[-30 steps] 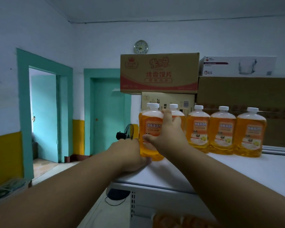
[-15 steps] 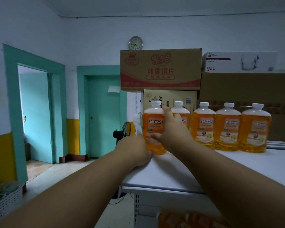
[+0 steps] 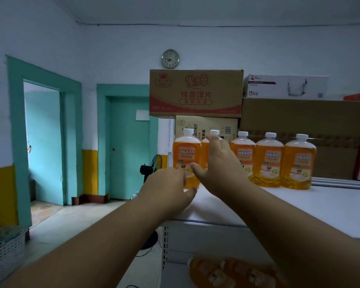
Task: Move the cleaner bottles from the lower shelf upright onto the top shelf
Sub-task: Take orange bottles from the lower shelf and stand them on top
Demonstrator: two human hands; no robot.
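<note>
Several orange cleaner bottles with white caps stand upright in a row on the white top shelf [image 3: 299, 206]. The leftmost bottle [image 3: 187, 154] stands near the shelf's left end. My left hand [image 3: 166, 190] is just in front of its base with fingers spread, holding nothing. My right hand [image 3: 218, 165] is open to the right of that bottle, fingers apart, partly hiding the second bottle [image 3: 213, 135]. Three more bottles [image 3: 269, 161] stand to the right. Bottles lying down on the lower shelf [image 3: 222, 273] show at the bottom, blurred.
Stacked cardboard boxes [image 3: 195, 92] and a large brown box [image 3: 303, 125] stand behind the row. A fan [image 3: 152, 169] stands on the floor left of the shelf. A white basket [image 3: 4, 250] sits at lower left. Teal doors are on the left wall.
Both hands have let go of the leftmost bottle and opened; it now stands on its own on the top shelf. The right hand has drawn back to the right.
</note>
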